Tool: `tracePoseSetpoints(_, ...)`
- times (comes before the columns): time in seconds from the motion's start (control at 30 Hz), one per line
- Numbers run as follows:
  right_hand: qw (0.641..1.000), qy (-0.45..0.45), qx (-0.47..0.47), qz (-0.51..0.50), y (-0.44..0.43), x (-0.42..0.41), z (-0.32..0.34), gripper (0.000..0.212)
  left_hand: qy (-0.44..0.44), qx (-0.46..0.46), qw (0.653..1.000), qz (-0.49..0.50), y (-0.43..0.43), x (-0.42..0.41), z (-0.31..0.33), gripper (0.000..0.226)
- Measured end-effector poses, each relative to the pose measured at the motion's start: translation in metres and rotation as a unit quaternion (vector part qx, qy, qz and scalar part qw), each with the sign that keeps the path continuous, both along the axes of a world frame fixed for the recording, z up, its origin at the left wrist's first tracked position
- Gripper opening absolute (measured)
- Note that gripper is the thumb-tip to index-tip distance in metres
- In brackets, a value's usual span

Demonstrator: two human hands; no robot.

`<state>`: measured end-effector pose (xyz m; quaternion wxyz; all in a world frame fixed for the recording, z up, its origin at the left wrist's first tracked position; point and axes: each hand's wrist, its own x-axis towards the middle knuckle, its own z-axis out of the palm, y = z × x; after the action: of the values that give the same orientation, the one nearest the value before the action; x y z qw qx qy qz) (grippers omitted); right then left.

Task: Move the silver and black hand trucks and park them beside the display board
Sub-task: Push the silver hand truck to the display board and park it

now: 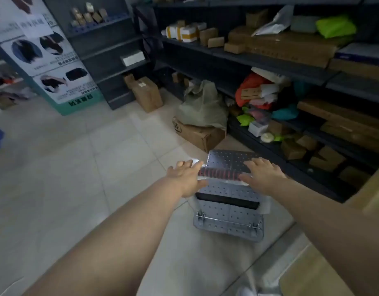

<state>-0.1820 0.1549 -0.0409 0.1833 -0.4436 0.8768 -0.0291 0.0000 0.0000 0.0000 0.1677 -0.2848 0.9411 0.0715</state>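
A silver hand truck (229, 218) with a perforated metal plate stands on the tiled floor right of centre. Its handle bar (218, 174) has a red and black ribbed grip. My left hand (187, 175) lies at the left end of that bar, fingers spread flat. My right hand (262, 175) rests on the right end, fingers also extended, not curled round the bar. The display board (49, 58), a tall poster panel with a green base, leans at the upper left, well away from the truck. No black hand truck shows.
Dark shelving (269, 63) full of parcels runs along the right and back. A cardboard box (197, 134) with a plastic bag (202, 105) on it sits just beyond the truck. Another box (146, 94) stands by the back shelf. Bare tiles (77, 157) stretch left toward the board.
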Motion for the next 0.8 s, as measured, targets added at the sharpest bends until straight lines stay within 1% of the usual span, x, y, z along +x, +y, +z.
tracePoseSetpoints(0.13, 0.999, -0.015, 0.033, -0.011, 0.0, -0.011, -0.026, 0.061, -0.044, 0.009, 0.999, -0.026, -0.008, -0.028, -0.022, 0.068)
tracePoseSetpoints(0.33, 0.997, -0.046, 0.044, -0.034, -0.002, -0.018, -0.056, 0.059, -0.076, 0.017, 0.995, -0.063, -0.034, -0.065, -0.051, 0.066)
tracePoseSetpoints(0.5, 0.995, -0.063, 0.032, -0.068, -0.013, -0.016, -0.072, 0.058, -0.085, 0.028, 0.99, -0.105, -0.057, -0.086, -0.082, 0.065)
tracePoseSetpoints(0.63, 0.994, -0.047, -0.004, -0.099, -0.022, -0.007, -0.083, 0.051, -0.093, 0.067, 0.986, -0.119, -0.067, -0.087, -0.11, 0.053)
tracePoseSetpoints(0.7, 0.991, -0.044, -0.024, -0.126, -0.025, -0.001, -0.089, 0.046, -0.082, 0.079, 0.987, -0.109, -0.069, -0.083, -0.12, 0.045)
tracePoseSetpoints(0.8, 0.989, -0.032, -0.039, -0.139, -0.024, 0.006, -0.097, 0.042, -0.001, 0.039, 0.991, -0.127, -0.068, -0.07, -0.131, 0.041)
